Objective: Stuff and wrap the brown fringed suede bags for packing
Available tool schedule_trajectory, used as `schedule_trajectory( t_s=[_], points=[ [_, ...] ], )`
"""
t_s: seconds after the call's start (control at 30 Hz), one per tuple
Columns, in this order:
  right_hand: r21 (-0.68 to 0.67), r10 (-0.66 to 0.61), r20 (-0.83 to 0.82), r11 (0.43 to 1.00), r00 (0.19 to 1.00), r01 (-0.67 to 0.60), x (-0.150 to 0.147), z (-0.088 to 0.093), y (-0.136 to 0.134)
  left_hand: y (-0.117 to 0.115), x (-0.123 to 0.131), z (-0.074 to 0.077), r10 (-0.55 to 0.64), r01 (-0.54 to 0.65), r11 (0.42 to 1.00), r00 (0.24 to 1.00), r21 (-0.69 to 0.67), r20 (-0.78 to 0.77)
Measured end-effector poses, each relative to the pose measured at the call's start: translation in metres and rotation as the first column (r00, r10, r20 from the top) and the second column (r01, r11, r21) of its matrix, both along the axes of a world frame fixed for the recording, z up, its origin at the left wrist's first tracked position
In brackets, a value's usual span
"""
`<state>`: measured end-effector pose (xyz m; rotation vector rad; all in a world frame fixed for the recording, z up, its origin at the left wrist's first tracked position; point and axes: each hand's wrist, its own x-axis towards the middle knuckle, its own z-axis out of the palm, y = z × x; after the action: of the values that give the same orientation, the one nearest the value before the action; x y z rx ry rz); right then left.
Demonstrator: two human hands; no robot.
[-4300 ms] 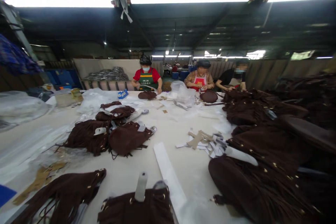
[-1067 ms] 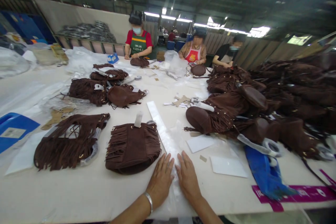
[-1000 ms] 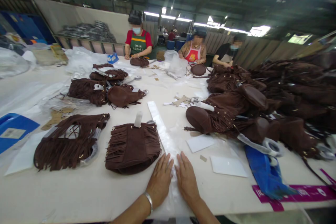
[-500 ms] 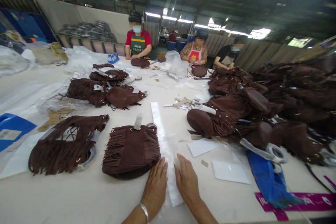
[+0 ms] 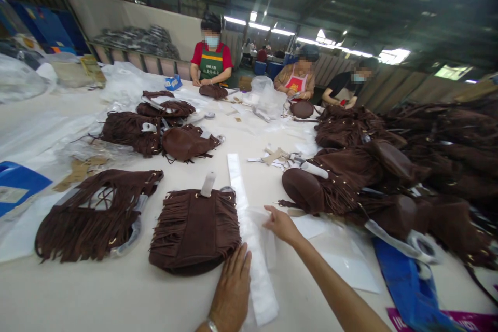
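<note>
A long white folded plastic strip (image 5: pixel 254 254) lies lengthwise on the table in front of me. My left hand (image 5: pixel 232 282) rests flat along its left edge, fingers stretched out, close to the lower right corner of a brown fringed bag (image 5: pixel 200 228). Over the strip's right side, my right hand (image 5: pixel 280 224) has thumb and fingers drawn together on thin clear plastic film (image 5: pixel 268 244), which looks slightly raised. A second fringed bag (image 5: pixel 97 218), with a plastic-wrapped handle, lies farther left.
Brown bags (image 5: pixel 350 171) are heaped on the right, beside white sheets (image 5: pixel 346 267) and a blue plastic piece (image 5: pixel 404 280). More bags (image 5: pixel 187 142) lie at the back left. Several people work across the table, one in a green apron (image 5: pixel 211 65).
My right hand has moved forward and slightly right, from lying flat beside the strip to gripping the film. My left hand stays beside the strip, slightly nearer me. The view has shifted a little.
</note>
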<state>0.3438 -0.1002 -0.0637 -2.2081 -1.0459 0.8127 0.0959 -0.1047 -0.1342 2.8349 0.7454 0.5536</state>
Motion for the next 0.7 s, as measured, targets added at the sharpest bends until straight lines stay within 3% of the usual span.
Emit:
schedule_trajectory(
  t_s=[0.2,0.4,0.57,0.7],
  points=[
    [0.033,-0.013,-0.419,0.999,0.908,0.029,0.029,0.01,0.043,-0.003,0.004,0.006,0.002,0.002,0.996,0.999,0.086,-0.047],
    [0.144,-0.02,-0.629,0.979,0.777,0.142,0.027,0.002,0.106,-0.006,0.009,0.01,0.023,-0.011,0.994,0.994,0.11,-0.103],
    [0.23,-0.014,-0.571,0.957,0.821,0.176,0.016,-0.009,0.129,-0.003,0.018,0.007,0.014,-0.004,0.998,0.985,0.058,-0.171],
    [0.278,-0.004,-0.329,0.955,0.944,0.101,0.023,-0.01,0.109,0.002,0.031,0.007,-0.04,0.056,0.997,0.967,0.058,-0.25]
  ],
)
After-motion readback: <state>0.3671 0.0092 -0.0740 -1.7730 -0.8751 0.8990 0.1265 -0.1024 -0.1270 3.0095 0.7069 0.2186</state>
